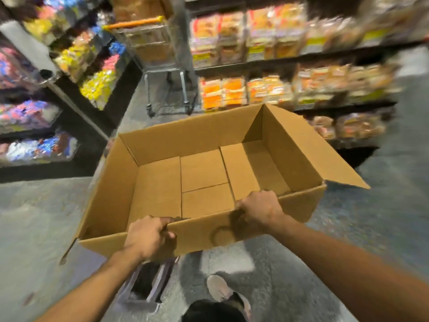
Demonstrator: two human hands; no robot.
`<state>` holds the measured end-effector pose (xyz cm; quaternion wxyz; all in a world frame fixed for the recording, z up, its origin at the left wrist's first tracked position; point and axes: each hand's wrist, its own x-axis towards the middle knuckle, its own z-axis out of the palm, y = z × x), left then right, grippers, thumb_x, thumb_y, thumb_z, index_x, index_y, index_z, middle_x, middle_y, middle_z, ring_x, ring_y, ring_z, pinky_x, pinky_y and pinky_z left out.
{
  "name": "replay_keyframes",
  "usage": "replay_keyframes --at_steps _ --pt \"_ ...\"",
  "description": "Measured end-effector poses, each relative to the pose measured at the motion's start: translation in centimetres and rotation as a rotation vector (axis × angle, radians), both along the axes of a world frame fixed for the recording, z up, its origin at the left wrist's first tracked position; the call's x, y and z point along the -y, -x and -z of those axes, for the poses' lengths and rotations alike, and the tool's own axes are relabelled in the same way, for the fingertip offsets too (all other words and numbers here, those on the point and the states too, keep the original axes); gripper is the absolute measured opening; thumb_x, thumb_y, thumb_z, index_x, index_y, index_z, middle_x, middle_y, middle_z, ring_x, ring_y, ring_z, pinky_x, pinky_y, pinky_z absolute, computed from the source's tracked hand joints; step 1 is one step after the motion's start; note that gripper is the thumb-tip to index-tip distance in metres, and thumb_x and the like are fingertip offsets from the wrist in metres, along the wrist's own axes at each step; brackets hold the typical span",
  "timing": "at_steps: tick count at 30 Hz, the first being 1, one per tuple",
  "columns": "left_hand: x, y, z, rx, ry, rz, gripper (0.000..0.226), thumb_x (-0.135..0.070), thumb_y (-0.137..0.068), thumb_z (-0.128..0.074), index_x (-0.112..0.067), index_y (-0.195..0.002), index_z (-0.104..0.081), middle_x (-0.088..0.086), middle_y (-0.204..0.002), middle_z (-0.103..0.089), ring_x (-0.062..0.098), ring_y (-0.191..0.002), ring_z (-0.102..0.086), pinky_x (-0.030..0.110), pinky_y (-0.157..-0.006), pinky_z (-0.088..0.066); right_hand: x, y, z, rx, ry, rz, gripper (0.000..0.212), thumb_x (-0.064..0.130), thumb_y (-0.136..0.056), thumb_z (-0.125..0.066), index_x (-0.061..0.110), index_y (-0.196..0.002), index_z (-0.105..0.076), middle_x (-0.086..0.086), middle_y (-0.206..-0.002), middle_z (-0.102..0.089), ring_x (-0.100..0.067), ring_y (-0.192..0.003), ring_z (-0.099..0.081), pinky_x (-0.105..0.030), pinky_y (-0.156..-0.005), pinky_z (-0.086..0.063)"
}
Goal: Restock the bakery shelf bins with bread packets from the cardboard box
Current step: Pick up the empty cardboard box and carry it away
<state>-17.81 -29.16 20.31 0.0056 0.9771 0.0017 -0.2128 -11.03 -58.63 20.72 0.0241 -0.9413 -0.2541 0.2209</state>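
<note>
- The cardboard box [204,180] is held off the floor [34,217] in front of the person, its top open and its inside bare down to the bottom flaps.
- The left hand [148,238] grips the box's near wall, fingers curled over the rim.
- The right hand [258,210] grips the same near wall further right, fingers hooked over the edge.
- One flap [320,152] of the box stands out to the right.
- Bread packets [250,33] fill the shelves [301,56] on the right, blurred.
- A wire trolley [153,49] with an orange handle stands beyond the box.
- Bright wrapped goods [92,66] line the left racks.
- A shoe [219,289] shows below the box.
</note>
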Motion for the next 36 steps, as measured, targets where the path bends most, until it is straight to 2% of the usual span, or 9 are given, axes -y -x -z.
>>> replay_keyframes --at_steps 7,11,14,17,19,23,28,32,36 --pt "13.7 -4.7 -0.7 0.015 0.016 0.313 0.032 -0.047 -0.096 -0.055 -0.046 -0.128 -0.057 -0.004 -0.117 -0.069 0.020 -0.113 -0.061 0.030 -0.082 -0.045 13.6 4.1 -1.1 -0.003 0.024 0.338 0.021 0.044 -0.095 -0.057 0.034 -0.114 -0.059 0.001 -0.104 -0.062 -0.022 -0.101 -0.058 -0.039 -0.088 -0.047" --pt "22.4 -9.4 -0.9 0.034 0.031 0.524 0.021 -0.043 -0.097 -0.054 -0.041 -0.117 -0.062 -0.009 -0.109 -0.070 0.015 -0.108 -0.063 0.029 -0.075 -0.043 21.0 4.6 -1.4 0.064 0.090 0.515 0.027 0.047 -0.094 -0.058 0.032 -0.117 -0.060 0.001 -0.102 -0.062 -0.022 -0.100 -0.060 -0.036 -0.082 -0.046" --pt "28.4 -13.7 -0.7 0.032 0.095 0.662 0.017 -0.042 -0.095 -0.056 -0.039 -0.110 -0.063 -0.010 -0.099 -0.070 0.014 -0.101 -0.064 0.027 -0.069 -0.041 25.9 4.4 -1.9 0.087 0.094 0.689 0.019 0.043 -0.093 -0.059 0.034 -0.109 -0.062 0.004 -0.102 -0.064 -0.019 -0.099 -0.060 -0.038 -0.087 -0.049" --pt "34.8 -17.8 -0.9 0.010 0.119 0.786 0.034 -0.033 -0.096 -0.056 -0.040 -0.130 -0.057 -0.007 -0.114 -0.068 0.016 -0.109 -0.061 0.031 -0.087 -0.049 30.6 3.9 -2.8 0.088 0.111 0.834 0.013 0.039 -0.095 -0.057 0.032 -0.104 -0.064 0.008 -0.096 -0.065 -0.013 -0.089 -0.061 -0.036 -0.083 -0.053" --pt "39.2 -20.0 -1.2 -0.004 0.127 0.864 0.043 -0.030 -0.096 -0.055 -0.040 -0.138 -0.051 -0.006 -0.120 -0.065 0.016 -0.114 -0.058 0.034 -0.095 -0.049 33.7 4.0 -3.4 0.093 0.136 0.926 0.013 0.042 -0.093 -0.058 0.033 -0.103 -0.063 0.008 -0.093 -0.065 -0.013 -0.086 -0.061 -0.032 -0.075 -0.050" --pt "48.7 -23.1 -2.0 0.008 0.091 1.036 0.048 -0.030 -0.096 -0.055 -0.042 -0.142 -0.046 -0.004 -0.126 -0.062 0.018 -0.118 -0.056 0.033 -0.096 -0.046 39.4 4.7 -4.6 0.124 0.191 1.065 0.018 0.046 -0.093 -0.057 0.038 -0.109 -0.062 0.008 -0.095 -0.066 -0.015 -0.089 -0.061 -0.029 -0.071 -0.037" --pt "61.4 -25.2 -2.5 -0.022 0.105 1.192 0.050 -0.028 -0.097 -0.055 -0.040 -0.145 -0.043 -0.004 -0.128 -0.061 0.017 -0.119 -0.056 0.038 -0.099 -0.048 48.4 5.8 -4.8 0.071 0.157 1.243 0.019 0.048 -0.098 -0.051 0.038 -0.108 -0.064 0.013 -0.095 -0.067 -0.010 -0.086 -0.060 -0.027 -0.075 -0.047" --pt "74.4 -26.2 -1.5 0.055 0.112 1.284 0.046 -0.033 -0.094 -0.058 -0.039 -0.138 -0.051 -0.004 -0.120 -0.066 0.017 -0.112 -0.060 0.035 -0.091 -0.051 58.7 6.7 -3.5 0.103 0.172 1.353 0.022 0.049 -0.098 -0.050 0.040 -0.112 -0.063 0.011 -0.103 -0.071 -0.014 -0.094 -0.066 -0.030 -0.081 -0.053" --pt "86.2 -26.1 -2.6 0.096 0.085 1.390 0.040 -0.036 -0.094 -0.056 -0.041 -0.134 -0.053 -0.006 -0.114 -0.068 0.017 -0.105 -0.062 0.032 -0.084 -0.051 68.3 7.8 -4.2 0.088 0.203 1.421 0.027 0.053 -0.097 -0.051 0.037 -0.116 -0.060 0.003 -0.103 -0.070 -0.021 -0.096 -0.065 -0.028 -0.075 -0.046"
